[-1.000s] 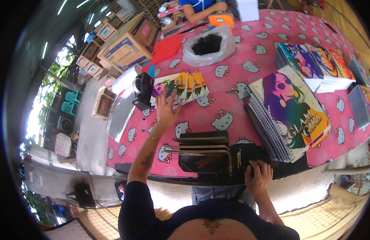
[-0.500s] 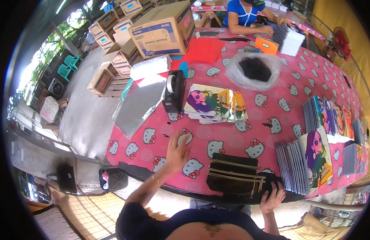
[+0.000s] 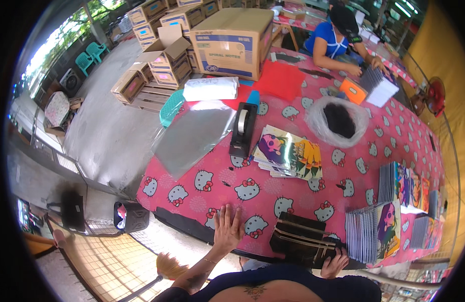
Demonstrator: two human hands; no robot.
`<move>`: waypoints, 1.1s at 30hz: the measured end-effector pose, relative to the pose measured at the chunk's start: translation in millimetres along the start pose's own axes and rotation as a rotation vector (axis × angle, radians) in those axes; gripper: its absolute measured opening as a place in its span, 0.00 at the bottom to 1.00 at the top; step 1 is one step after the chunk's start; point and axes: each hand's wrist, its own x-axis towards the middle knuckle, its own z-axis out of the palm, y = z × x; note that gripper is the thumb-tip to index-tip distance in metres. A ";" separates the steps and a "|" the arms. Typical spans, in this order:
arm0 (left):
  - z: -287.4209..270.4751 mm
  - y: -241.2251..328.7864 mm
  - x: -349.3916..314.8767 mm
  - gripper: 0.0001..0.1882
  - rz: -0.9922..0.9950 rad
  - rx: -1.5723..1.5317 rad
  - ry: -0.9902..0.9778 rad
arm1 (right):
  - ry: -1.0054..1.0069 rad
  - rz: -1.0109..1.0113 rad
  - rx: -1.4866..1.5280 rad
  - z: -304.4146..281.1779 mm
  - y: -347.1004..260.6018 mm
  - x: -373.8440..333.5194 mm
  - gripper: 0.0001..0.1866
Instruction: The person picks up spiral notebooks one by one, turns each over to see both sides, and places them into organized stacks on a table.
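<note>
My left hand point(image 3: 228, 230) lies palm down on the pink cartoon-cat tablecloth point(image 3: 197, 201), close to the front edge, fingers stretched out with nothing in them. At the lower right corner of a dark board with wooden strips point(image 3: 300, 239) rests my right hand point(image 3: 335, 262), its fingers apart and slightly bent over the dark surface. Just right of that board stands a stack of spiral notebooks point(image 3: 361, 231) with an illustrated cover facing outward. Loose illustrated covers point(image 3: 288, 151) lie in a pile beyond my hands, beside a black tape dispenser point(image 3: 243, 130).
A clear plastic sheet point(image 3: 197, 138) and white roll point(image 3: 211, 89) lie at the left. Farther off are a bag of black pieces point(image 3: 338, 121), red sheets point(image 3: 280, 79) and a large carton point(image 3: 232, 45). A co-worker point(image 3: 330, 43) handles notebooks point(image 3: 378, 85). More notebooks point(image 3: 388, 183) stand right.
My view has shifted, so the table sits lower and further right. My left hand has come down nearer the front edge and lies flat. My right hand stays at the dark board's corner.
</note>
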 end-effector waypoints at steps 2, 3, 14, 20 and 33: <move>0.5 -0.8 -0.4 0.33 0.003 0.004 0.028 | 0.014 0.016 -0.013 -1.3 -4.2 2.9 0.29; 0.8 -1.3 -1.0 0.33 0.006 0.006 0.040 | 0.023 0.003 -0.009 -1.8 -5.3 5.2 0.29; -0.3 -0.5 -2.9 0.31 0.008 0.007 0.056 | 0.110 -0.014 -0.025 2.7 -6.6 5.0 0.28; 0.8 -0.9 -5.2 0.31 -0.001 -0.029 0.076 | 0.116 0.004 -0.032 4.4 -6.5 7.3 0.30; 1.8 -7.3 -9.1 0.30 0.027 0.035 0.142 | 0.167 -0.069 -0.034 5.8 -11.0 9.1 0.27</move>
